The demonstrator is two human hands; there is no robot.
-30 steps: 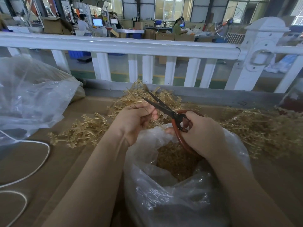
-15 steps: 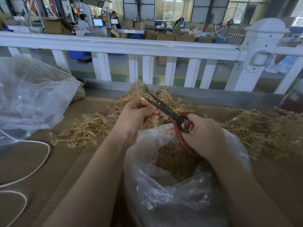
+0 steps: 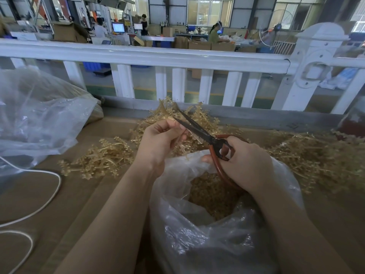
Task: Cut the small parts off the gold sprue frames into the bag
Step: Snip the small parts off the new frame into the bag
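I'm pinching a thin gold plastic sprue frame (image 3: pixel 182 140) in my left hand (image 3: pixel 158 143); my right hand (image 3: pixel 243 161) is gripping red-handled dark scissors (image 3: pixel 199 131), blades slightly parted, pointing toward ten o'clock across it, above the clear plastic bag (image 3: pixel 197 234).

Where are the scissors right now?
In the head view, centre frame: the scissors are in the right hand, above the open bag, blades pointing toward the left hand.

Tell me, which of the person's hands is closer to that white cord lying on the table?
Left. The left hand pinches a gold sprue frame nearer the white cord; the right hand works the scissors above the bag, farther away.
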